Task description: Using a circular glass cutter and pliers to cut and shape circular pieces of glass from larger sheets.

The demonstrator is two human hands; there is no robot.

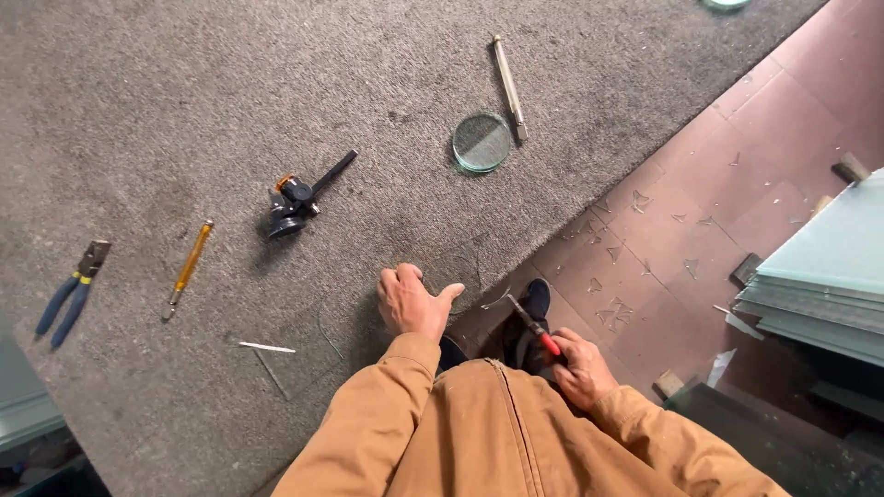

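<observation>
Left hand (410, 304) flat at felt table (184, 92) edge.

1 head-worn view, steeply downward and close over the grey felt table (184, 92) and red tiled floor (718, 202).

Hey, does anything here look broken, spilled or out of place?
Yes. Glass shards lie scattered over the reddish floor beside the grey felt table, and a thin glass sliver rests on the felt near the left hand. The tools and the round glass disc look intact.
</observation>
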